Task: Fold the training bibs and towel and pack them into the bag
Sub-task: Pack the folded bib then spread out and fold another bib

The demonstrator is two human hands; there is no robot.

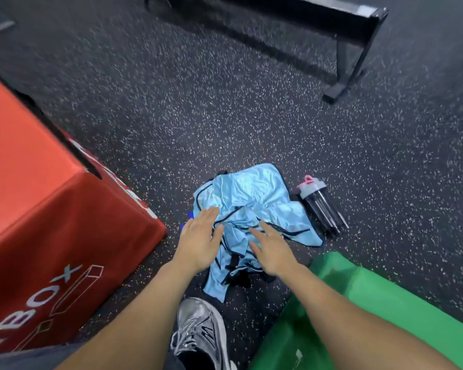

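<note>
Training bibs, light blue with dark trim, lie crumpled on the speckled floor beneath both hands. Left hand and right hand hover flat and open, gripping nothing. Left of them, a red box reads "BOX"; a green bag lies right.

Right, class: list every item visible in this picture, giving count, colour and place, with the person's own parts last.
Training bibs: a crumpled pile, count unclear, light blue with black trim, floor centre.
Shaker bottle: one, clear with grey lid and pink loop, lying right of the bibs.
Plyo box: one, red, left.
Bag: one, green, lower right.
Bench: one, black, top.
Floor: dark, speckled.
Shoe: one, silver, bottom centre.
Left hand, right hand: open, over the bibs.
</note>
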